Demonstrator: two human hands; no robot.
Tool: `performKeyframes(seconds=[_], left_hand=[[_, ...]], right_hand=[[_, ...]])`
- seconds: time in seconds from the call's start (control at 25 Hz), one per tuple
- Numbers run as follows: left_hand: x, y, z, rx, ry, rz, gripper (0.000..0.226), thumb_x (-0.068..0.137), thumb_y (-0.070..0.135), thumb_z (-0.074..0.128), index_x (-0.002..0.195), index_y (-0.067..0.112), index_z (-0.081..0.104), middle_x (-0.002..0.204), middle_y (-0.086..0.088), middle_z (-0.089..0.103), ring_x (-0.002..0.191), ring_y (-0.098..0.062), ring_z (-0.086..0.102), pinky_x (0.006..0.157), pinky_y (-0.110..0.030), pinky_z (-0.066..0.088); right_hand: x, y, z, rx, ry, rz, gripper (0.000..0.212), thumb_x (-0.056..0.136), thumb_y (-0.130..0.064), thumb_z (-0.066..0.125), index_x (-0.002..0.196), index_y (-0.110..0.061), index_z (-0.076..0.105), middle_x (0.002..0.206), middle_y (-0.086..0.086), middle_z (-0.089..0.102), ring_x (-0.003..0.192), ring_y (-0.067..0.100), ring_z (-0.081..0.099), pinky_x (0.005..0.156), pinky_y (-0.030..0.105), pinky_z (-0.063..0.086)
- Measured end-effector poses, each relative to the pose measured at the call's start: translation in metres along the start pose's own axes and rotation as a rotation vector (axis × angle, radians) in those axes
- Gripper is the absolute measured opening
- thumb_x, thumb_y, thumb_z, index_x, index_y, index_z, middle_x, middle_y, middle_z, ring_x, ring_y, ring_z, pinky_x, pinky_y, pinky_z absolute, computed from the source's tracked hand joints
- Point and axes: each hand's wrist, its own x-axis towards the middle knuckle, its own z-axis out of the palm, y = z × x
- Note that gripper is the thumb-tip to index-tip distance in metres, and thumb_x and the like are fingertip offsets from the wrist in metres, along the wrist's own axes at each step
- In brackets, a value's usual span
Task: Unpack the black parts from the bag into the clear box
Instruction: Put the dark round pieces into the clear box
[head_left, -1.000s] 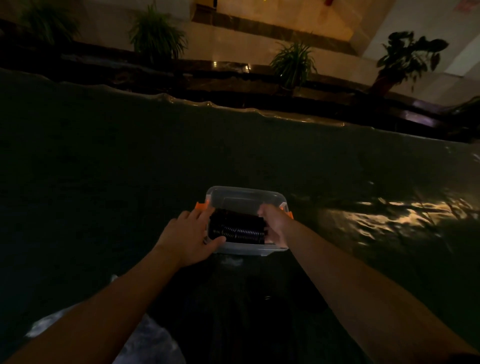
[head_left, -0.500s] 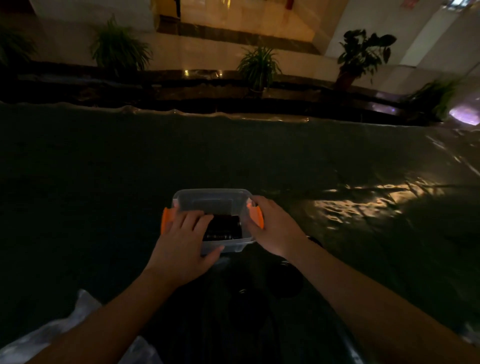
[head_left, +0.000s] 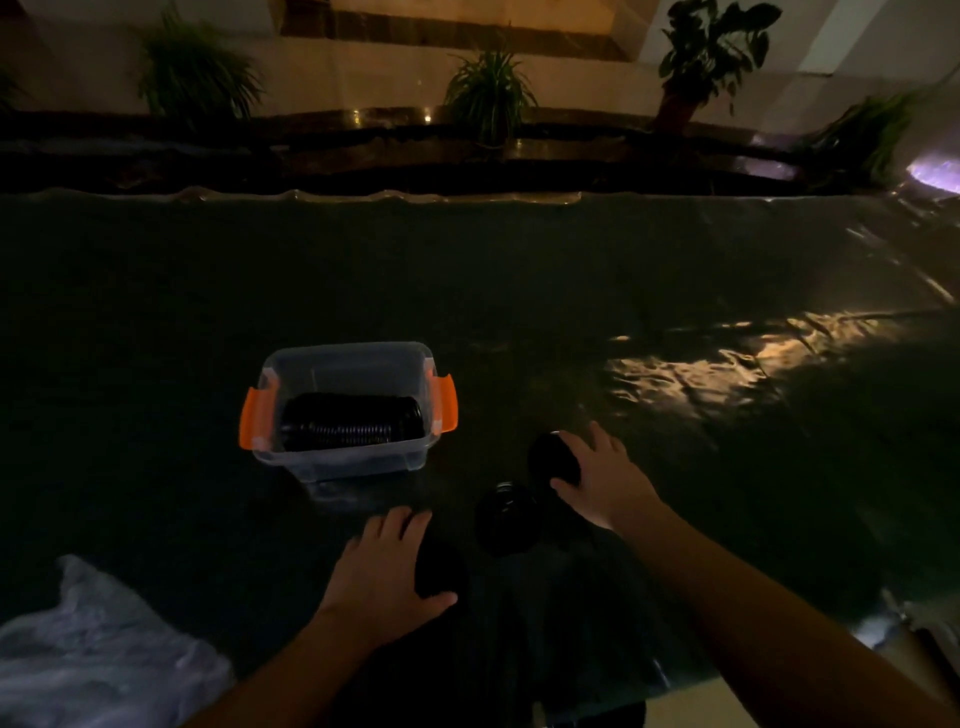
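The clear box (head_left: 343, 462) with orange latches stands on the dark table, a row of black round parts (head_left: 349, 422) lying inside it. Nearer me, my left hand (head_left: 382, 569) curls round a black round part (head_left: 439, 571) on the table. My right hand (head_left: 605, 478) grips another black part (head_left: 551, 460) to the right of the box. A third black part (head_left: 505, 519) lies between the two hands, untouched. The crumpled clear bag (head_left: 93, 654) lies at the bottom left.
The table (head_left: 519, 291) is covered with a dark, shiny sheet that reaches a wavy far edge. Potted plants (head_left: 488, 93) stand on a ledge beyond it. The table's near edge shows at the bottom right.
Both hands have let go of the clear box and pulled back toward me. Each now closes on a loose black part on the table. The box stands free to the left.
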Motion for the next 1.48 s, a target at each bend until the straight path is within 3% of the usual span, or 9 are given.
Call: performKeyframes(seconds=[0.2,0.36,0.6,0.72,0.84,1.04,1.24,1.48], left_hand=[[0.001,0.006,0.031,0.023,-0.061,-0.087,0.124,0.06,0.086,0.063,0.157,0.031,0.008,0.164,-0.002,0.021,0.148,-0.027,0.022,0.117,-0.052,0.031],[-0.001,0.006,0.038,-0.009,-0.017,-0.12,0.125,0.06,0.085,0.064,0.157,0.03,0.007,0.161,-0.001,0.028,0.146,-0.025,0.026,0.116,-0.051,0.032],[-0.004,0.007,0.037,-0.07,0.018,-0.177,0.128,0.06,0.077,0.074,0.158,0.025,0.008,0.161,-0.001,0.027,0.146,-0.023,0.028,0.117,-0.049,0.032],[-0.005,0.005,0.036,-0.066,0.024,-0.162,0.127,0.06,0.079,0.073,0.157,0.025,0.012,0.16,-0.002,0.028,0.145,-0.023,0.029,0.117,-0.048,0.032],[-0.008,0.004,0.034,-0.104,0.012,-0.178,0.143,0.049,0.083,0.075,0.158,0.024,0.004,0.162,-0.001,0.026,0.146,-0.024,0.028,0.116,-0.05,0.033],[-0.017,-0.005,0.035,-0.092,0.049,-0.195,0.143,0.047,0.084,0.074,0.157,0.024,0.007,0.158,-0.002,0.032,0.143,-0.025,0.033,0.114,-0.05,0.038],[-0.027,-0.008,0.037,-0.206,0.06,-0.237,0.139,0.052,0.071,0.085,0.158,0.023,0.009,0.158,-0.003,0.035,0.144,-0.024,0.033,0.116,-0.049,0.036],[-0.035,-0.015,0.04,-0.33,0.034,-0.193,0.131,0.062,0.048,0.091,0.159,0.02,0.008,0.161,-0.007,0.032,0.147,-0.028,0.029,0.118,-0.05,0.034]], right_hand=[[0.026,0.006,0.02,0.002,-0.016,-0.049,0.079,0.094,-0.06,0.062,0.159,-0.035,0.025,0.171,0.017,0.011,0.152,0.042,0.023,0.112,0.056,0.04],[0.039,0.0,0.027,0.006,0.009,-0.083,0.073,0.093,-0.054,0.065,0.154,-0.03,0.034,0.163,0.016,0.032,0.146,0.04,0.032,0.107,0.054,0.045],[0.026,-0.005,0.017,0.231,0.102,-0.017,0.091,0.076,-0.054,0.081,0.151,-0.026,0.036,0.147,0.008,0.047,0.14,0.034,0.031,0.109,0.052,0.043],[-0.002,-0.019,0.02,0.251,0.148,-0.105,0.097,0.069,-0.06,0.084,0.149,-0.031,0.038,0.146,0.0,0.046,0.138,0.027,0.033,0.111,0.05,0.039],[-0.026,-0.037,0.035,0.194,0.083,-0.207,0.097,0.068,-0.065,0.082,0.149,-0.035,0.038,0.149,-0.005,0.046,0.139,0.023,0.033,0.111,0.046,0.037],[-0.035,-0.058,0.053,0.158,-0.041,-0.193,0.101,0.076,-0.056,0.084,0.157,-0.028,0.031,0.16,0.0,0.037,0.145,0.029,0.032,0.114,0.049,0.039],[-0.034,-0.067,0.057,0.153,-0.096,-0.141,0.11,0.077,-0.048,0.086,0.162,-0.031,0.019,0.171,0.007,0.014,0.154,0.034,0.02,0.118,0.054,0.035],[-0.039,-0.078,0.05,0.15,-0.086,-0.114,0.112,0.075,-0.043,0.086,0.162,-0.026,0.019,0.161,0.008,0.027,0.147,0.033,0.03,0.113,0.052,0.043]])
